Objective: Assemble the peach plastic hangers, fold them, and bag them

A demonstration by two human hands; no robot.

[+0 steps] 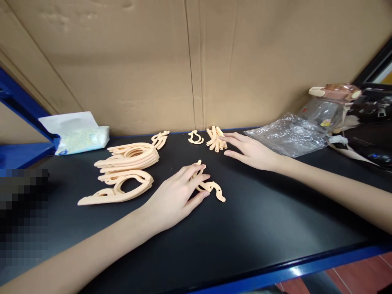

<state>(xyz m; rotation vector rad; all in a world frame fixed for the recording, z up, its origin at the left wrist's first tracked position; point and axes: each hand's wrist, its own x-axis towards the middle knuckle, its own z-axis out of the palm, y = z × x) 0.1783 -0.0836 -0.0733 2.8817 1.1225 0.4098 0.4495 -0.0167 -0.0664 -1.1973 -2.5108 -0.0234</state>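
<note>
Palm down near the middle of the table, my left hand [176, 194] rests over beige plastic hanger hooks [218, 191]. Its fingers are spread and touch or hover just above these curved parts, which they partly cover. My right hand [249, 151] reaches to the back with fingers extended and apart. Its fingertips are at the right edge of a pile of short, straight beige strips [215, 139]; whether they touch it I cannot tell. Another beige hook part [196, 138] lies left of that pile. Beige folding hangers [131, 157] lie stacked to the left, with a single one [122, 190] in front.
Small beige parts [160, 139] lie behind the stack. A tissue pack [82, 139] stands at the back left against a blue frame. Clear plastic wrap [290, 134], a transparent bottle [326, 108] and a black bag [367, 139] are at the right. Cardboard [137, 61] walls the back.
</note>
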